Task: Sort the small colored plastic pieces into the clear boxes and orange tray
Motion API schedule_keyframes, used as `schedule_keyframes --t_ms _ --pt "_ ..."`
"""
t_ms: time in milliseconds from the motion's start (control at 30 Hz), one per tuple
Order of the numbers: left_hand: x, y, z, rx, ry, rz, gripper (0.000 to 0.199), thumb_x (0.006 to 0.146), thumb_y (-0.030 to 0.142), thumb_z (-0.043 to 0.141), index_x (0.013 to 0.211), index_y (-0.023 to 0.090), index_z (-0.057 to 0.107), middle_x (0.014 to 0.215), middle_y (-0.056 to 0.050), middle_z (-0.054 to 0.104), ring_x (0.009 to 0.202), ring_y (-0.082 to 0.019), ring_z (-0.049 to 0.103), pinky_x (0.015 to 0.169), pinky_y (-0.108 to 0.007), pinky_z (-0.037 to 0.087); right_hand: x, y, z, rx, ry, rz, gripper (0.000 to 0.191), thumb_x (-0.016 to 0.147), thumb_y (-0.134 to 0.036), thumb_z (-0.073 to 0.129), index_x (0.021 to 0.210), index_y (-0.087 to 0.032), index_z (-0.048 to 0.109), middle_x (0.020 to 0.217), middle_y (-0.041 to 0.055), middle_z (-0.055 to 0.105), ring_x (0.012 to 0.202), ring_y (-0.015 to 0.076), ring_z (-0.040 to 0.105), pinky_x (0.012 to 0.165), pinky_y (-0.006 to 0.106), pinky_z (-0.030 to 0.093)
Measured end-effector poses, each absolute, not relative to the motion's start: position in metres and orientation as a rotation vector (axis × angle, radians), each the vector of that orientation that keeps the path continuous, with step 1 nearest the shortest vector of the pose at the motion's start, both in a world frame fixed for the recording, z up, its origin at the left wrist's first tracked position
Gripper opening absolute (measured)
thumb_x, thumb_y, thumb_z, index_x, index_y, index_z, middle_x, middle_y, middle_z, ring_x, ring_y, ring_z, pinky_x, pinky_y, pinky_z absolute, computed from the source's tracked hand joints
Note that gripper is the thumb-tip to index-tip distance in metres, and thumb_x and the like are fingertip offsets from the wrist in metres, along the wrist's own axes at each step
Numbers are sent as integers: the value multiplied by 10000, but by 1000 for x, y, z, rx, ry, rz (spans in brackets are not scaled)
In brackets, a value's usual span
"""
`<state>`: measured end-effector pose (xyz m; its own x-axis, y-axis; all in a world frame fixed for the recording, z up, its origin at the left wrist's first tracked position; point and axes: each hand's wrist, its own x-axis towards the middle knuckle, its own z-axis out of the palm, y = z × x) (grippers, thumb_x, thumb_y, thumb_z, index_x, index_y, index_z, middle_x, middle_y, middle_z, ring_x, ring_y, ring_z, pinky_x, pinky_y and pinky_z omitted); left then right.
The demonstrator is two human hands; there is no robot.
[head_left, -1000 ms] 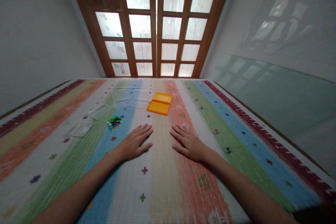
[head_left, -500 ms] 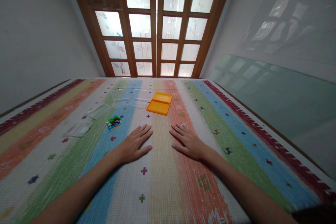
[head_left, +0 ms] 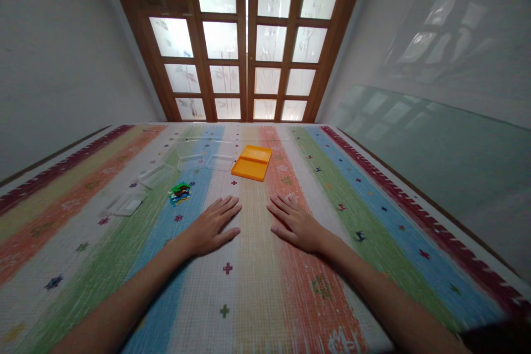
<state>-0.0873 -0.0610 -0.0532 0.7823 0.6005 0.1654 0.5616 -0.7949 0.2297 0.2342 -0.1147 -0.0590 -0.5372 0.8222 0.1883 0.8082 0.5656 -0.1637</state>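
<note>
My left hand (head_left: pixel 214 227) lies flat on the striped tablecloth (head_left: pixel 257 265), fingers stretched and thumb apart, holding nothing. Opposite it, my right hand (head_left: pixel 296 225) rests palm down in the same way, on the orange stripe. Beyond both hands, an orange plastic case (head_left: pixel 252 163) lies opened out flat, its two halves side by side. To the left of it and past my left hand sits a small heap of green, brown, blue and white pieces (head_left: pixel 180 193), too small to tell apart.
Several clear plastic boxes or lids stand around the heap, among them one at the left (head_left: pixel 128 204), one behind it (head_left: pixel 155 176) and one near the orange case (head_left: pixel 219 162). A wooden door with frosted panes (head_left: pixel 249 38) rises behind the table. A greenish glass panel (head_left: pixel 431 155) leans at right.
</note>
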Motion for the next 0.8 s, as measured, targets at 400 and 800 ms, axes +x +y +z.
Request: schedule_keyframes --t_ms 400,800 --pt "-133 -26 -39 2732 1390 969 439 972 408 497 1322 170 617 1331 -163 696 1285 -338 625 1126 -549 471 238 -113 -67 -1289 -2526 74 612 1048 -524 447 1561 -192 466 1616 161 416 1523 321 352 1235 594 293" --pt "-165 11 -53 2309 1929 610 546 917 484 459 1280 109 617 1484 -224 581 1409 -363 526 1184 -555 381 237 -112 -67 -1280 -2516 78 612 1043 -526 461 1552 -186 480 1604 164 438 1513 323 371 1232 583 308"
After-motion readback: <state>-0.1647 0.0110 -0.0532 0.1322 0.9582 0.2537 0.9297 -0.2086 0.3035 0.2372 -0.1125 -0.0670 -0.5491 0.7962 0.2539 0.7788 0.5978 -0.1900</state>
